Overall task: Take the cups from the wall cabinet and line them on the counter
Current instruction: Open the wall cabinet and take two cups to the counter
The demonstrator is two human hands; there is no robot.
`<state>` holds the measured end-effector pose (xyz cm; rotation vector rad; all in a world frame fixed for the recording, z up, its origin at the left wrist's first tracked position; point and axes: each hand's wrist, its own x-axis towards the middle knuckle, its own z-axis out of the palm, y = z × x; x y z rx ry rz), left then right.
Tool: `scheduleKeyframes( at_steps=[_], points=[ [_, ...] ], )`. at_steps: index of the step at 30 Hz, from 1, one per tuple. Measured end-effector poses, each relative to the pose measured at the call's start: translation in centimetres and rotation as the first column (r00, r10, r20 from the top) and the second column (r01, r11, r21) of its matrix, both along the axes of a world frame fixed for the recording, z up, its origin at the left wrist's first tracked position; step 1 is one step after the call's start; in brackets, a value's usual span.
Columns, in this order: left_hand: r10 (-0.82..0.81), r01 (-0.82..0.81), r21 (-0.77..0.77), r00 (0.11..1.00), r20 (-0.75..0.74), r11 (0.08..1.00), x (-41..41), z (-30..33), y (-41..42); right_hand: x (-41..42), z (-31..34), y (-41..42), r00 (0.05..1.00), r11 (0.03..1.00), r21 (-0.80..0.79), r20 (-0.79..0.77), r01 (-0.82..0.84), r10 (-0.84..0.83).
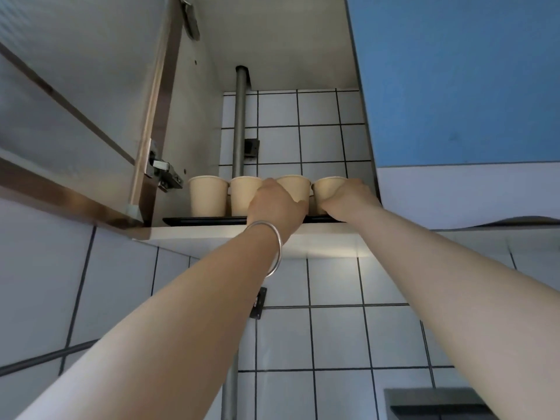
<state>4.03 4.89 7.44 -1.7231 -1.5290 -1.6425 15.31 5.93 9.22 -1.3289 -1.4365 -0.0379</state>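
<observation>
Several beige paper cups stand in a row on a black tray [206, 220] on the bottom shelf of the open wall cabinet. The leftmost cup [207, 197] and the second cup [242, 197] are free. My left hand [275, 204], with a silver bangle on its wrist, is wrapped around the left side and front of the third cup [298, 187]. My right hand [348, 200] is closed around the rightmost cup [325, 186], with the thumb low on its front. Both held cups are level with the others on the tray.
The cabinet door [75, 116] is swung open to the left on its hinge [163, 172]. A metal pipe [241, 122] runs up the tiled back wall behind the cups. A blue cabinet front [454, 80] borders the opening on the right. The counter is out of view.
</observation>
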Motion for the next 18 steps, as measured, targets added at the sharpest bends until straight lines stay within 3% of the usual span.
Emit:
scheduleKeyframes(
  at_steps=[5,10,12,18],
  points=[
    [-0.017,0.022,-0.076,0.998,0.062,0.997,0.4,1.3,1.0,0.3,1.6,0.0,0.996,0.997,-0.077,0.087,-0.024,0.031],
    [-0.097,0.104,-0.048,0.987,0.129,0.993,0.9,2.5,1.1,0.8,2.3,-0.5,0.987,0.986,-0.049,-0.013,-0.159,0.158],
    [-0.162,0.166,-0.004,0.967,0.198,0.986,1.1,2.7,0.6,1.2,2.4,-1.1,0.942,0.954,0.026,-0.147,-0.3,0.301],
    [-0.293,0.24,0.222,0.922,0.253,0.945,1.2,3.0,-4.3,1.0,2.5,-3.9,0.761,0.816,0.225,-0.296,-0.533,0.578]
  ],
)
